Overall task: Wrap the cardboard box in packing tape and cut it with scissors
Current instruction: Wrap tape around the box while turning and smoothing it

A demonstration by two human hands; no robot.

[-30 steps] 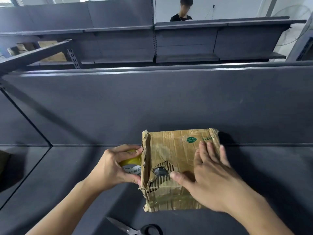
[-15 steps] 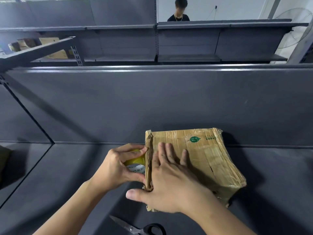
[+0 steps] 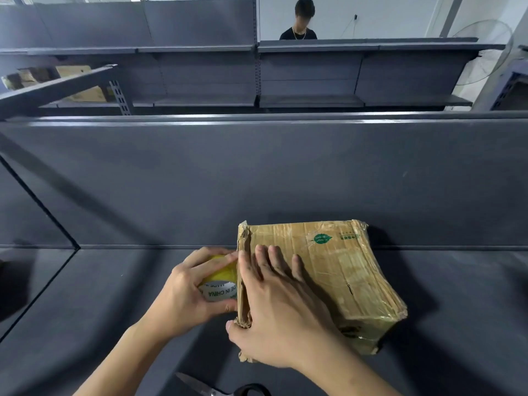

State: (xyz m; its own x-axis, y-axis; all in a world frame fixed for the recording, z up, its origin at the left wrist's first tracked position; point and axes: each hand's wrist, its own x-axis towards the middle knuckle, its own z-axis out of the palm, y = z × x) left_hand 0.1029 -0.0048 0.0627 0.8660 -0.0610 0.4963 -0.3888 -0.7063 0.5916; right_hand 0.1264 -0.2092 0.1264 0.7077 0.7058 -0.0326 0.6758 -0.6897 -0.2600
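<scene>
A worn brown cardboard box [image 3: 337, 270] with old tape and a green leaf logo lies on the dark shelf surface [image 3: 114, 295]. My right hand [image 3: 274, 315] lies flat on the box's left part, fingers spread, thumb at its torn near-left corner. My left hand [image 3: 188, 292] grips a yellowish roll of packing tape [image 3: 220, 284] pressed against the box's left side. Scissors [image 3: 217, 388] with black handles lie at the bottom edge, below both hands.
A dark back panel [image 3: 257, 172] rises right behind the box. Further grey shelving stands beyond it, with cardboard boxes [image 3: 83, 84] at the far left. A person in black [image 3: 298, 27] stands in the distance. A fan [image 3: 483, 50] is at the upper right.
My right hand slid from the box's right part to its left edge, and the box turned so its right side shows. My left hand kept the tape roll at the left side.
</scene>
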